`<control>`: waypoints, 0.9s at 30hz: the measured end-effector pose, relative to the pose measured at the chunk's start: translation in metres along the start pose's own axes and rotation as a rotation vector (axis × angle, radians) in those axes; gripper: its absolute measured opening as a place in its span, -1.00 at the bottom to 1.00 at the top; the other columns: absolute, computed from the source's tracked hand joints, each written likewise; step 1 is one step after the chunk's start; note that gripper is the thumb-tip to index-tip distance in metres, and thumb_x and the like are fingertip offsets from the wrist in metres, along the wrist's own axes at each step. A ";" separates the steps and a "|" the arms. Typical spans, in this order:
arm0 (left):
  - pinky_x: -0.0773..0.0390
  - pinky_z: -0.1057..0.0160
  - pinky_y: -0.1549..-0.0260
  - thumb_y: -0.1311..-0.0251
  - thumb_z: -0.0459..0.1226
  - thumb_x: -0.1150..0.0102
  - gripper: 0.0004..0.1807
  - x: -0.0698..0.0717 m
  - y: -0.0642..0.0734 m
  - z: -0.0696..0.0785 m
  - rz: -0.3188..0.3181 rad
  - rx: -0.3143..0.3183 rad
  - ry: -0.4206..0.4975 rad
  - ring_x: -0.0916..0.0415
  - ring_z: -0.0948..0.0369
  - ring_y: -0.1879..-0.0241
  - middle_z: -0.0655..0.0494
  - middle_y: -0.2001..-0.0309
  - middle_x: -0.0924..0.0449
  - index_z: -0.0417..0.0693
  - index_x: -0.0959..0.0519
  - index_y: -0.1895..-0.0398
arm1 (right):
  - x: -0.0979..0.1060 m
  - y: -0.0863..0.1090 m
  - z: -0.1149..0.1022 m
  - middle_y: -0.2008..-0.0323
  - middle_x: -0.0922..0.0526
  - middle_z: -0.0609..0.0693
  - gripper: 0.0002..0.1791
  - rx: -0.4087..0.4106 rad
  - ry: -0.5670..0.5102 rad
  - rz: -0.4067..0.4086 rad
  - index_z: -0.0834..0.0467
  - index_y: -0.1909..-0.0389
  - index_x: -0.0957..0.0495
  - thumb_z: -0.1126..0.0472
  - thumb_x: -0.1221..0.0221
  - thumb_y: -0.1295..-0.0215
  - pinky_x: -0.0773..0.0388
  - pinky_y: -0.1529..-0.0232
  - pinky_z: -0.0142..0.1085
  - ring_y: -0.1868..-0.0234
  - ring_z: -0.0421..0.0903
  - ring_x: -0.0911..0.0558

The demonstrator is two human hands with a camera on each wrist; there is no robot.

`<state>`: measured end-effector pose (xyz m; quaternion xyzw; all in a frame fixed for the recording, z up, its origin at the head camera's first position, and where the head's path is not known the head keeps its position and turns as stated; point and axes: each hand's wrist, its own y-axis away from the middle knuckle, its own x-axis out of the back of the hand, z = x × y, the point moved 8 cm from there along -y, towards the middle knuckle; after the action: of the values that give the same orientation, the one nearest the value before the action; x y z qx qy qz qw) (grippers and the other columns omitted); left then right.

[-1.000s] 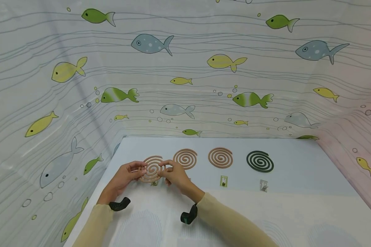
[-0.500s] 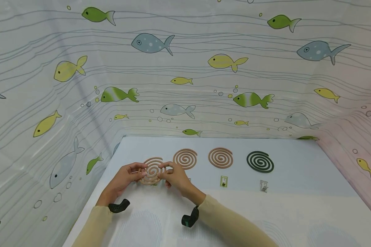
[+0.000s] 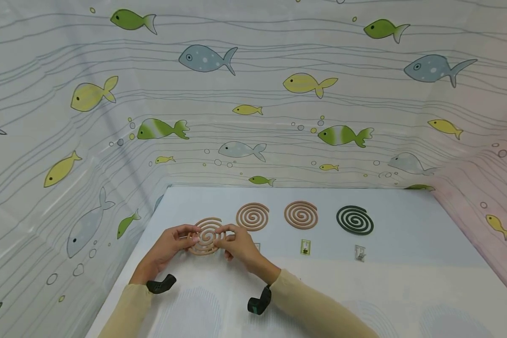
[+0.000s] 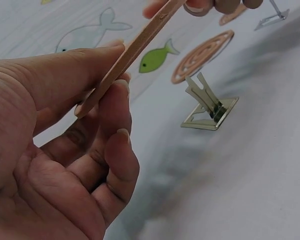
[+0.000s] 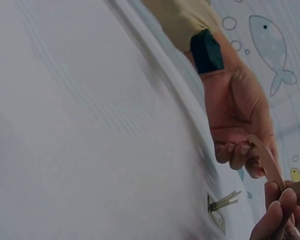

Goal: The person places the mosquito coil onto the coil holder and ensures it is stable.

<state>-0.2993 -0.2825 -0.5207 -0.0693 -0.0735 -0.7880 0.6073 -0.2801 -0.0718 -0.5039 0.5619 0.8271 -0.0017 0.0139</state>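
In the head view, left of the frame's centre, the left hand (image 3: 167, 246) pinches the left rim of a tan coil (image 4: 131, 52), held tilted above the table (image 3: 405, 293). Round, it offers no long axis. Further right, the right hand (image 3: 241, 247) pinches the opposite rim; neither hand is nearer. Right of centre in the left wrist view, a pronged metal stand (image 4: 214, 111) sits lower, apart from the coil.
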 end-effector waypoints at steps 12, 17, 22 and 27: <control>-0.62 0.28 0.33 -0.33 -0.35 -0.35 -0.57 -0.003 0.003 0.002 -0.056 -0.021 0.010 -0.57 0.29 0.28 0.13 0.12 -0.69 -0.40 -0.55 -0.20 | -0.008 0.009 0.000 0.42 -0.72 0.24 -0.70 -0.006 0.024 -0.005 0.15 -0.04 -0.66 0.26 -0.38 -0.31 -0.41 0.60 -0.32 0.68 -0.17 -0.43; -0.63 0.31 0.30 -0.32 -0.36 -0.35 -0.57 -0.004 0.003 0.000 -0.080 0.001 0.035 -0.59 0.29 0.22 0.12 0.08 -0.69 -0.38 -0.56 -0.20 | -0.009 0.010 0.002 0.43 -0.67 0.13 -0.69 0.005 0.027 -0.013 0.18 -0.04 -0.67 0.26 -0.39 -0.30 -0.42 0.60 -0.31 0.68 -0.17 -0.43; -0.62 0.32 0.30 -0.34 -0.36 -0.33 -0.57 -0.005 0.003 -0.002 -0.092 0.005 0.031 -0.57 0.28 0.24 0.10 0.09 -0.67 -0.39 -0.54 -0.20 | -0.009 0.009 0.005 0.51 -0.63 0.16 -0.73 -0.007 -0.003 -0.008 0.19 -0.02 -0.68 0.28 -0.37 -0.31 -0.39 0.61 -0.33 0.70 -0.17 -0.41; -0.62 0.31 0.31 -0.31 -0.36 -0.36 -0.55 -0.004 0.004 -0.005 -0.075 0.013 0.047 -0.58 0.27 0.23 0.07 0.07 -0.67 -0.39 -0.54 -0.20 | -0.008 0.009 0.009 0.57 -0.60 0.14 -0.75 -0.035 -0.011 0.008 0.19 0.00 -0.68 0.29 -0.36 -0.32 -0.34 0.62 -0.35 0.72 -0.19 -0.38</control>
<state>-0.2944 -0.2804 -0.5259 -0.0439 -0.0670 -0.8111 0.5794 -0.2682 -0.0763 -0.5129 0.5649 0.8246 0.0097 0.0283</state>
